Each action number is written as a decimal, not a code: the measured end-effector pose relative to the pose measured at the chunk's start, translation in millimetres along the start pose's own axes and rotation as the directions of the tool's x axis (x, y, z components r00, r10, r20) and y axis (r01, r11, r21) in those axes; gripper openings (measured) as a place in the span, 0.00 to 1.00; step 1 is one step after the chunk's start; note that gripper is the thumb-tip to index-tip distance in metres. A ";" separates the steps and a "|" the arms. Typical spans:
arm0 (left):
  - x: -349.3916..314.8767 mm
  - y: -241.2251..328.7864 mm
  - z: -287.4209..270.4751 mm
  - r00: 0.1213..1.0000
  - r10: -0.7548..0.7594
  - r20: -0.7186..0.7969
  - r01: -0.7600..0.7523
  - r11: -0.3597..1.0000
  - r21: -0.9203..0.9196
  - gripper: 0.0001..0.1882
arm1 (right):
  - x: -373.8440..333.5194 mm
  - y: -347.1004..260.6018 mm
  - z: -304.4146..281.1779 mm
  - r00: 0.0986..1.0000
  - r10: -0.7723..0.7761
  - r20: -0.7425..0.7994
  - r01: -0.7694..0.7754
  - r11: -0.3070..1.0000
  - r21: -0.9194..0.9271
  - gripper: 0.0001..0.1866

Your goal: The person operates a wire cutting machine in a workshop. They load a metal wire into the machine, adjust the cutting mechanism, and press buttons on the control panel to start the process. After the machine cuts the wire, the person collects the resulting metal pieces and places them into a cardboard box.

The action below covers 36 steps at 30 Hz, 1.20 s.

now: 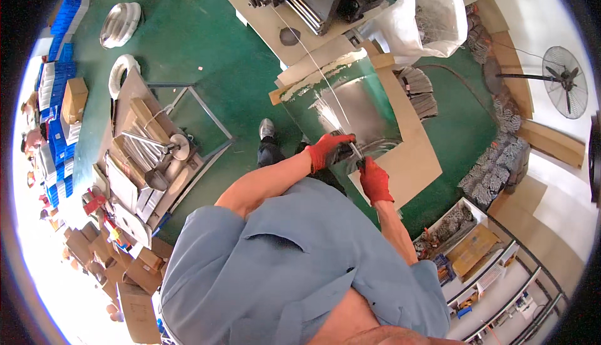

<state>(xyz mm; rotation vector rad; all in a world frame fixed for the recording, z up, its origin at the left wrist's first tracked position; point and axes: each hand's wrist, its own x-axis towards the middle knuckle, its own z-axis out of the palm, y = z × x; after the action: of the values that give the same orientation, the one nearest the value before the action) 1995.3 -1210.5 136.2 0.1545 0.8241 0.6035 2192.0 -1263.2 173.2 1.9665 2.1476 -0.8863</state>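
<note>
Both my hands wear red gloves and meet in front of my body, over the near edge of a scuffed green-and-silver metal sheet (366,110). A thin pale wire (320,71) runs from the dark machine (313,1) down to my left hand (330,150), whose fingers are closed around its near end. My right hand (375,181) is closed too, gripping the dark handle of a slim metal tool (356,150). The tool's shiny part reaches up to my left fingers; its exact kind is too small to make out.
A beige board (413,163) lies under the metal sheet. Beyond stands a white sack (432,23) with wire inside. To the left is a metal-framed table (203,104) with rods and cardboard. A wall fan (563,82) and stacked wire bundles (494,167) line the right.
</note>
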 end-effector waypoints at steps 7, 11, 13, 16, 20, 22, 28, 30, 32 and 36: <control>6.2 -33.2 29.5 0.938 -0.111 0.328 0.128 0.991 -0.032 0.11 | -57.3 53.7 -35.7 0.999 -0.045 0.001 0.045 0.996 -0.082 0.11; -1.4 -33.7 60.4 0.886 -0.286 0.366 0.339 0.936 -0.090 0.18 | -77.9 74.4 -56.9 0.998 -0.043 0.039 0.048 0.988 -0.150 0.13; -10.0 -34.4 64.9 0.862 -0.218 0.458 0.281 0.957 -0.073 0.18 | -85.5 79.0 -70.7 0.994 -0.108 0.016 0.110 0.980 -0.169 0.15; -11.0 -37.3 74.4 0.865 -0.196 0.462 0.236 0.971 -0.030 0.17 | -84.7 81.1 -91.0 0.989 -0.134 0.067 0.145 0.967 -0.210 0.17; -31.6 -16.6 76.6 0.941 0.047 0.334 -0.094 0.987 0.127 0.15 | -64.6 71.3 -103.6 0.955 -0.296 0.024 0.289 0.907 -0.305 0.16; -42.4 -3.4 74.8 0.955 0.072 0.288 -0.088 0.995 0.041 0.15 | -50.5 53.2 -114.1 0.933 -0.360 0.024 0.349 0.886 -0.305 0.16; -42.5 -2.4 18.9 0.878 0.463 0.126 -0.479 0.835 0.269 0.17 | -0.1 6.9 -119.9 0.856 -0.507 0.103 0.508 0.785 -0.354 0.21; -49.4 4.6 -4.5 0.821 0.555 0.134 -0.569 0.781 0.257 0.15 | 12.8 -20.5 -121.1 0.833 -0.534 0.141 0.544 0.747 -0.384 0.23; -90.1 32.1 -9.8 0.858 0.507 0.081 -0.514 0.850 0.119 0.18 | 22.5 -55.5 -120.4 0.821 -0.545 0.172 0.566 0.733 -0.378 0.24; -122.7 42.2 -57.7 0.740 0.671 0.043 -0.671 0.735 0.099 0.17 | 35.9 -126.7 -109.3 0.744 -0.646 0.170 0.659 0.668 -0.346 0.24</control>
<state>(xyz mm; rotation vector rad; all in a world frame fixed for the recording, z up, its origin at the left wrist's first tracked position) 1870.4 -1250.2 190.9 0.5745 0.7876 1.2474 2100.9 -1179.6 291.4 0.9667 2.7842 -0.4663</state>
